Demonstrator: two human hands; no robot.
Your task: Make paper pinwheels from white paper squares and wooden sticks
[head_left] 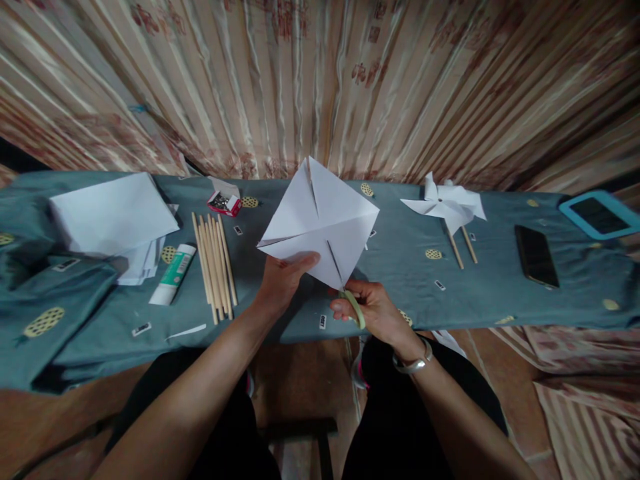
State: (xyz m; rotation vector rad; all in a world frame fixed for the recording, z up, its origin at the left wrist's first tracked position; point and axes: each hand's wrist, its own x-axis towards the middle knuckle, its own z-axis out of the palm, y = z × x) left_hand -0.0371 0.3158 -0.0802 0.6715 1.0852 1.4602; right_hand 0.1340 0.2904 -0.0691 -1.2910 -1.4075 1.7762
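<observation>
A square of white paper is held up over the table, turned so its corners point up, down and to the sides. Slits run inward from several corners toward its middle. My left hand pinches the paper along its lower left edge, thumb on top and the other fingers hidden beneath. In my right hand is a pair of scissors with light green handles. The scissors are at the paper's bottom corner, by the end of the lower slit; their blades can hardly be made out.
Left lie stacked white paper, a glue stick, wooden sticks and a red box of small metal pieces. Right are paper pinwheels on sticks, a phone and a blue-framed tablet. A curtain hangs behind.
</observation>
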